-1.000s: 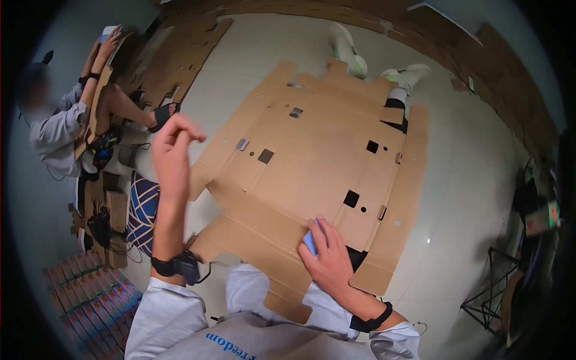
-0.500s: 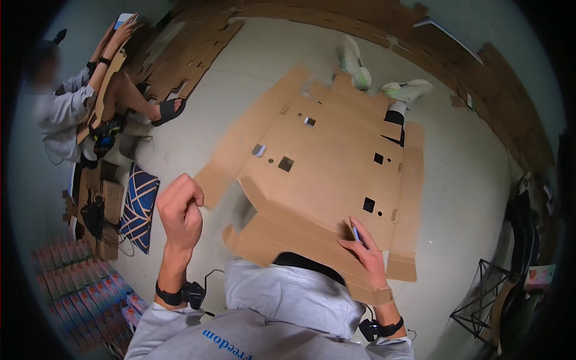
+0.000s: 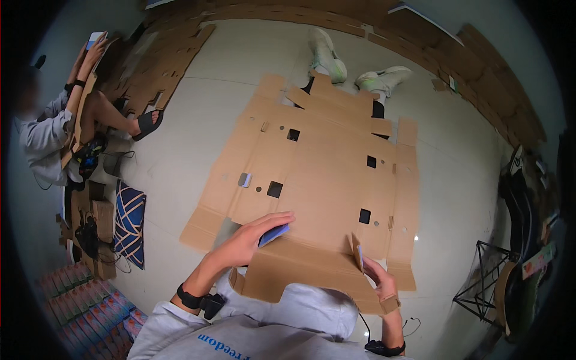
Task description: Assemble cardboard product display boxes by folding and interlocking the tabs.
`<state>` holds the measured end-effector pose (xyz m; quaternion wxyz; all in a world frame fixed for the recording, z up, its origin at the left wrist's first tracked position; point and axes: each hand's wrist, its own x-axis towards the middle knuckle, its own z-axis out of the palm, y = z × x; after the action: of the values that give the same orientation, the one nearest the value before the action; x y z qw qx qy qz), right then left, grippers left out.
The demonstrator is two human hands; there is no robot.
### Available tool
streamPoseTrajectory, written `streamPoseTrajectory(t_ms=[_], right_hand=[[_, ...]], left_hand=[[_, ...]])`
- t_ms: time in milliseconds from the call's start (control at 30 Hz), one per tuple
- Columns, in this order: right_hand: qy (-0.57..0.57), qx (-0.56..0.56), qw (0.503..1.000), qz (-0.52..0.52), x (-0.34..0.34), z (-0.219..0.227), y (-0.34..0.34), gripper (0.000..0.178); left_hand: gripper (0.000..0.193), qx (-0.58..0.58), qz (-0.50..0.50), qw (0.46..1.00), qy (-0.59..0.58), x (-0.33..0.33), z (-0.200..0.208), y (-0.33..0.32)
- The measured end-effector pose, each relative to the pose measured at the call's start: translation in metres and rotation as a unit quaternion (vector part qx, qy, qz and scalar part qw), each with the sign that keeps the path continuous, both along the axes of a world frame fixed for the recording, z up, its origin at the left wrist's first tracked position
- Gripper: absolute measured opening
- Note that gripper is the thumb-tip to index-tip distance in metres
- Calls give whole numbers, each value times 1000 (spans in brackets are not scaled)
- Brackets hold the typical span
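Observation:
A large brown cardboard sheet (image 3: 327, 174) with flaps and cut-out holes lies flattened across my legs and the floor. Along its near part, my left hand (image 3: 252, 237) reaches over a small blue-sided flap (image 3: 274, 234), fingers stretched along it and thumb out of sight. My right hand (image 3: 379, 279) is open, its fingers against the outer side of an upright flap (image 3: 358, 253); part of them is hidden behind the cardboard. Between the hands, the near panel (image 3: 300, 264) is bent up towards my lap. Both wrists wear black bands.
At the far left, another person (image 3: 45, 132) sits holding a phone (image 3: 96, 41). A blue patterned cushion (image 3: 130, 225) and stacked small boxes (image 3: 90, 306) are on the left. Cardboard (image 3: 162, 66) lines the back. A black wire frame (image 3: 483, 285) stands at right.
My left hand has come down rightwards from a raised, curled pose onto the sheet's near flap. My right hand has shifted slightly nearer and its flap stands more upright. The sheet has settled flatter.

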<state>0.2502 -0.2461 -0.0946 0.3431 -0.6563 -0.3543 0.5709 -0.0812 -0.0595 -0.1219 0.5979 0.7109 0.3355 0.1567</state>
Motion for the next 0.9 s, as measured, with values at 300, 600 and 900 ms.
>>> streamPoseTrajectory(t_ms=[300, 600, 900], right_hand=[[-533, -1, 840, 101, 96, 4, -49, 64], [-250, 33, 959, -132, 76, -30, -27, 77], [-338, 278, 892, 115, 43, 42, 48, 13]], left_hand=[[54, -55, -70, 995, -50, 6, -31, 19], [59, -70, -134, 988, 16, 1, -26, 6], [52, -85, -157, 984, -9, -8, -15, 13]])
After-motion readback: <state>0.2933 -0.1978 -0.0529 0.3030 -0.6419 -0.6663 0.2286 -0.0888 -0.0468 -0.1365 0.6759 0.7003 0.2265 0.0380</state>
